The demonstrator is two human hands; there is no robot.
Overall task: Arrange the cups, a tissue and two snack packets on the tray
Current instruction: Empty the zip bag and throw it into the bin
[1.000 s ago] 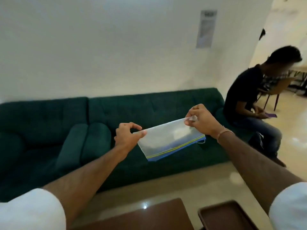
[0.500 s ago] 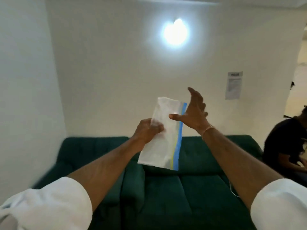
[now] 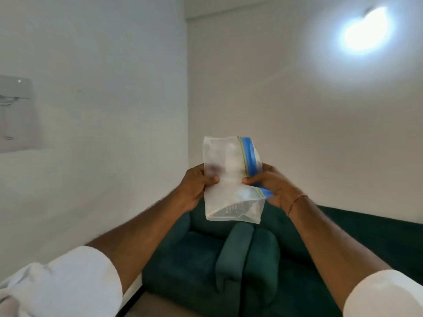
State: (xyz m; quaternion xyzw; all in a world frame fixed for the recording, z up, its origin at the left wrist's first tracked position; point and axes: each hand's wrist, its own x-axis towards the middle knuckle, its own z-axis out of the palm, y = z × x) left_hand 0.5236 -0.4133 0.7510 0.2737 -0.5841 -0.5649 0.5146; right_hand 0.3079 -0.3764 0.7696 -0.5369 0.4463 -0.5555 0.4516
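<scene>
I hold a clear plastic zip bag with a blue and yellow sealing strip upright at chest height, in front of the wall corner. My left hand grips its left edge, thumb in front. My right hand pinches the blue strip side on the right. The bag looks frosted and slightly folded at its lower corner; I cannot tell what is inside. No tray, cups, tissue or snack packets are in view.
A dark green sofa with padded armrests stands below my hands, against white walls. A bright lamp glares at the upper right. A pale fixture hangs on the left wall.
The view swung up and to the left, so the table, tray and seated person are out of sight. The bag turned from flat to upright, and my right hand closed on its blue strip.
</scene>
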